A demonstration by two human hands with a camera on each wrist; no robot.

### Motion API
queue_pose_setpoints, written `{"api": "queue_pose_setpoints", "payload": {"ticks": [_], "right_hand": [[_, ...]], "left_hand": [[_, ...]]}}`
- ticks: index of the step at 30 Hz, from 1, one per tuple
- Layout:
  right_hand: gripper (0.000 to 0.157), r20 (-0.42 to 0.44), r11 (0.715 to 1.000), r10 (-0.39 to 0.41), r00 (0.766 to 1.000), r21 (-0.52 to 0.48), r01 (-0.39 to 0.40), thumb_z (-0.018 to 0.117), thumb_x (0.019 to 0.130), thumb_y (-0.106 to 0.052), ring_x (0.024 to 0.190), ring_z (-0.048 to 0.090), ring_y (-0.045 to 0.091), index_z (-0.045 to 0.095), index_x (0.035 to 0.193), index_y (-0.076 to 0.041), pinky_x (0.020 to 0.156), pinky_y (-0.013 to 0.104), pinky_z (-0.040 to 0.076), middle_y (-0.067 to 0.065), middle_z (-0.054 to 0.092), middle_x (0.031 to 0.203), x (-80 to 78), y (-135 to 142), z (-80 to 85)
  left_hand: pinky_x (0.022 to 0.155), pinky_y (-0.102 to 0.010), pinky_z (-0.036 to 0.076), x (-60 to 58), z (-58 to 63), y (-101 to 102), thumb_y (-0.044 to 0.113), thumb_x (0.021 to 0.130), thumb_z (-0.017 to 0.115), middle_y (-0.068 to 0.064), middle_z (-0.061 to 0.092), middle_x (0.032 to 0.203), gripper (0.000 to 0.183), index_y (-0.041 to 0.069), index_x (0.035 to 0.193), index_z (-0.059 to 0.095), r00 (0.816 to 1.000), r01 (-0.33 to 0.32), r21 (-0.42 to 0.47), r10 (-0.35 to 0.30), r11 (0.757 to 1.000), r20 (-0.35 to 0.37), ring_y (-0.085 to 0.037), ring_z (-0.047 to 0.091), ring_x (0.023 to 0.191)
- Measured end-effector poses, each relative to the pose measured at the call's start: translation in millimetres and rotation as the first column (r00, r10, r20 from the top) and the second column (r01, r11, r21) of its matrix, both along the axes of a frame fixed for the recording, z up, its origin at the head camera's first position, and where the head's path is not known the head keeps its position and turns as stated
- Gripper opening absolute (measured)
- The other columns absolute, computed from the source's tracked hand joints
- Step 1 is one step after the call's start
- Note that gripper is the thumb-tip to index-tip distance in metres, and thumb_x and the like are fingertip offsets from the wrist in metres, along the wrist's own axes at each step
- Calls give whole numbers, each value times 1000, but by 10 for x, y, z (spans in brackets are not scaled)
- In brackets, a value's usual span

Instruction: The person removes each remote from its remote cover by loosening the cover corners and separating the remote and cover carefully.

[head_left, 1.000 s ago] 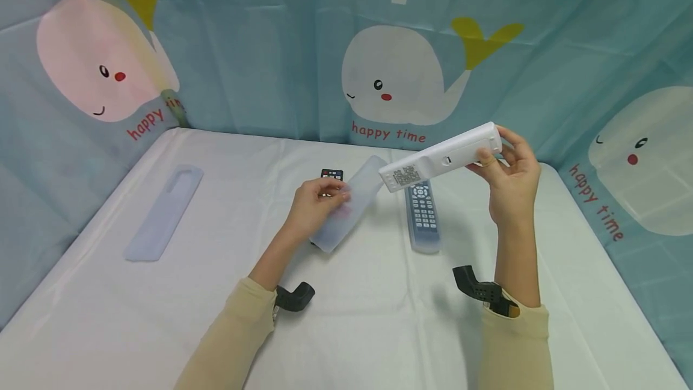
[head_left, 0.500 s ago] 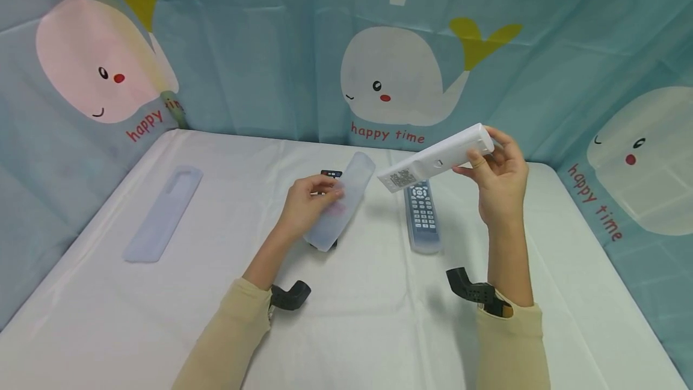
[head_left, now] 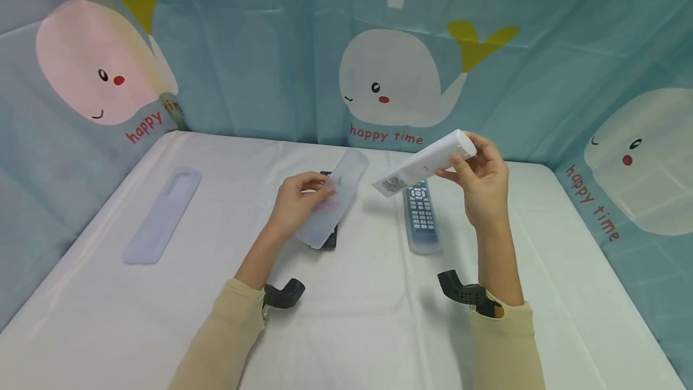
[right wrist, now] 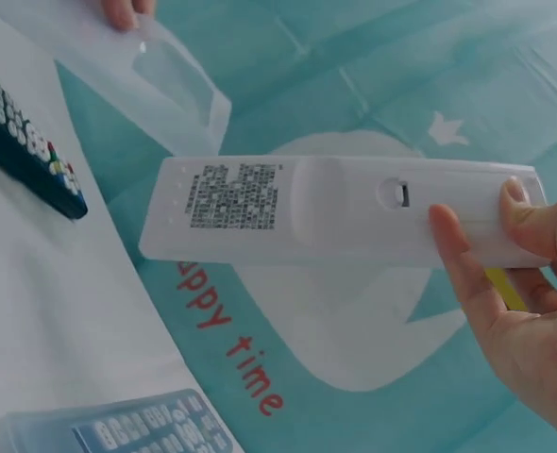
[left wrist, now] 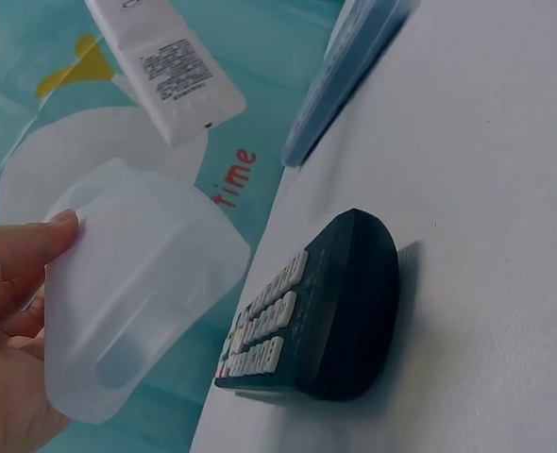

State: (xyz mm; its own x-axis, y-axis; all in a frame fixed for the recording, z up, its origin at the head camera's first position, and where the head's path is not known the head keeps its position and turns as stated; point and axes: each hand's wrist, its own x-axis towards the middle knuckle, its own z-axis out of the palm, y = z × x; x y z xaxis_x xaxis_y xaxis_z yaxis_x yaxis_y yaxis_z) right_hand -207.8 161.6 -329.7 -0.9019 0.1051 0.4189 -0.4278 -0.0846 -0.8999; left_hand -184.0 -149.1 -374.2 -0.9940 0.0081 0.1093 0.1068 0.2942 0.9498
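Between the held cover (head_left: pixel 341 198) and white remote (head_left: pixel 421 165), edges leave a gap.

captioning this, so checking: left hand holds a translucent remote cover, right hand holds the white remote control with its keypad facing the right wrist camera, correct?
Wrong side: the right wrist view shows the back of the white remote control, with its printed label. The left hand does hold the translucent remote cover, the right hand the remote.
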Motion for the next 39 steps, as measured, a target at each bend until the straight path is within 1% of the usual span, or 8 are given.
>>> {"api": "queue_pose_setpoints", "payload": {"ticks": [7, 11, 15, 18, 23, 27, 32, 39], "right_hand": [[31, 17, 998, 28, 999, 51, -28, 62, 102, 8, 116, 61, 27, 64, 132, 0, 80, 28, 65, 5, 63, 126, -8, -87, -58], [30, 47, 995, 3, 999, 100, -8, 63, 101, 8, 115, 59, 23, 66, 129, -3, 81, 25, 64, 0, 63, 124, -7, -136, -68], [32, 101, 984, -49, 994, 174, 31, 65, 101, 7, 110, 60, 19, 65, 132, -2, 81, 20, 60, -6, 63, 125, 1, -171, -58], [35, 136, 974, -65, 988, 223, 34, 64, 102, 4, 109, 61, 18, 61, 137, 1, 80, 20, 56, -7, 61, 131, 6, -191, -50], [35, 160, 965, -59, 985, 260, 16, 65, 103, 2, 108, 59, 18, 61, 138, 0, 78, 22, 51, 2, 58, 141, 3, -219, -66], [36, 158, 966, -25, 987, 257, -17, 64, 103, 3, 98, 62, 16, 61, 138, -2, 74, 21, 51, 9, 56, 142, -5, -230, -96], [38, 158, 968, 36, 987, 241, -73, 63, 103, 5, 82, 67, 8, 56, 141, 4, 77, 20, 59, 10, 57, 138, -15, -257, -141], [38, 144, 959, 105, 984, 246, -138, 63, 103, 4, 79, 74, 6, 56, 139, 9, 78, 23, 63, 14, 57, 136, 6, -305, -207]], "left_hand": [[79, -17, 55, 4, -40, -99, 8, 99, 74, -22, 73, 113, 26, -4, 123, 73, 999, -32, 12, 32, 999, 11, -25, 70, 100], [76, -16, 55, 9, -53, -164, 9, 100, 73, -23, 73, 112, 27, -5, 122, 72, 999, -39, 21, 39, 999, 14, -15, 71, 89], [76, -16, 56, 14, -61, -231, 12, 101, 73, -22, 73, 112, 28, -5, 124, 72, 999, -37, 16, 36, 999, 27, -6, 68, 85], [78, -16, 57, 30, -57, -293, 11, 102, 71, -24, 73, 113, 29, -6, 125, 71, 999, -34, 15, 34, 999, 30, -2, 68, 86], [78, -15, 58, 63, -39, -418, 9, 102, 70, -23, 73, 112, 29, -8, 126, 70, 999, -40, 5, 40, 999, 33, 4, 69, 86], [79, -15, 58, 88, -31, -512, 9, 103, 70, -21, 74, 111, 30, -9, 127, 69, 998, -48, -4, 48, 999, 37, 6, 69, 84], [79, -14, 59, 134, -37, -627, 7, 102, 70, -20, 74, 110, 31, -11, 128, 67, 998, -61, -3, 61, 998, 33, 7, 69, 81], [78, -12, 55, 190, -94, -784, 10, 102, 72, -13, 76, 105, 33, -9, 127, 69, 996, -87, -47, 88, 995, 34, 9, 68, 82]]}}
